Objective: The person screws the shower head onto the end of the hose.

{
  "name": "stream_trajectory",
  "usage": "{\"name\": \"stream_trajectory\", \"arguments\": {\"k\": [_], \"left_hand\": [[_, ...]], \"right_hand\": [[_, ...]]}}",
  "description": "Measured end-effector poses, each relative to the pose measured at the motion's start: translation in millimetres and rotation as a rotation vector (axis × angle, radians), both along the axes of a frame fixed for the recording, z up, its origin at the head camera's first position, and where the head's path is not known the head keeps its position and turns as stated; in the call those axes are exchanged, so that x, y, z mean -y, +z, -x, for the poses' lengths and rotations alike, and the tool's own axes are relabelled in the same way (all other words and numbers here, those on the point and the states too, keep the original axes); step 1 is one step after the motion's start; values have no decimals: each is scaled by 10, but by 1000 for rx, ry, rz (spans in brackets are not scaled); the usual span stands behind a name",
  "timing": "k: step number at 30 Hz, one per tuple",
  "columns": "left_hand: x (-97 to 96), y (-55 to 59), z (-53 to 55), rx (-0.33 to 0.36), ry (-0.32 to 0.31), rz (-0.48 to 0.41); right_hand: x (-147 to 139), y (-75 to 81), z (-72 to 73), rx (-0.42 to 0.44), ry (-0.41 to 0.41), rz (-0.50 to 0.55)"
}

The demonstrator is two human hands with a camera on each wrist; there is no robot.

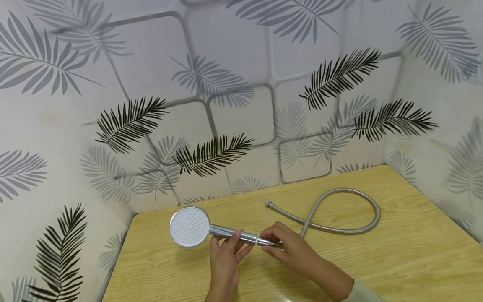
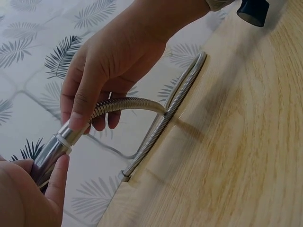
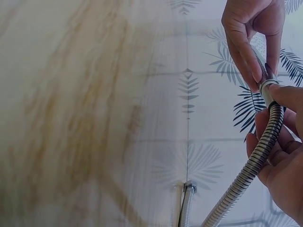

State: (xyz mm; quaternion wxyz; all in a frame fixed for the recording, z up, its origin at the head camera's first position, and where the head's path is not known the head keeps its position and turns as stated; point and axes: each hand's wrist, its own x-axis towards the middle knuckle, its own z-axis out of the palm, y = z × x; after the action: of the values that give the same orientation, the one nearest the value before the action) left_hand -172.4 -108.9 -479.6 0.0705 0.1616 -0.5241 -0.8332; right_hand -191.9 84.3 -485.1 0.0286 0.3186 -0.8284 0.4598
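A chrome shower head (image 1: 189,226) with a round white nozzle face is held above the table, its handle (image 1: 222,231) pointing right. My left hand (image 1: 225,260) grips that handle near its lower end. At the joint, my right hand (image 1: 292,247) pinches the metal end fitting (image 2: 71,135) of a flexible steel hose (image 1: 367,228). In the right wrist view a pale ring (image 3: 269,83) lies between the handle and the fitting. From there the hose bends down to the table and loops; its other end, with a nut (image 1: 268,203), lies loose.
The wooden table (image 1: 415,235) runs beneath both hands. Behind it stands a wall (image 1: 241,117) covered in leaf-patterned paper, meeting the table's back edge. A dark object (image 2: 253,11) shows at the top of the left wrist view, by the right sleeve.
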Motion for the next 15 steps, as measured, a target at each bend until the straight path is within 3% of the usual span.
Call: {"name": "stream_trajectory", "arguments": {"k": [9,15], "left_hand": [[8,-18,-5,-6,-5,-4],[15,-38,6,-1,-7,-11]], "right_hand": [[-6,-30,7,5,-9,11],[-6,-26,9,53,-2,8]]}}
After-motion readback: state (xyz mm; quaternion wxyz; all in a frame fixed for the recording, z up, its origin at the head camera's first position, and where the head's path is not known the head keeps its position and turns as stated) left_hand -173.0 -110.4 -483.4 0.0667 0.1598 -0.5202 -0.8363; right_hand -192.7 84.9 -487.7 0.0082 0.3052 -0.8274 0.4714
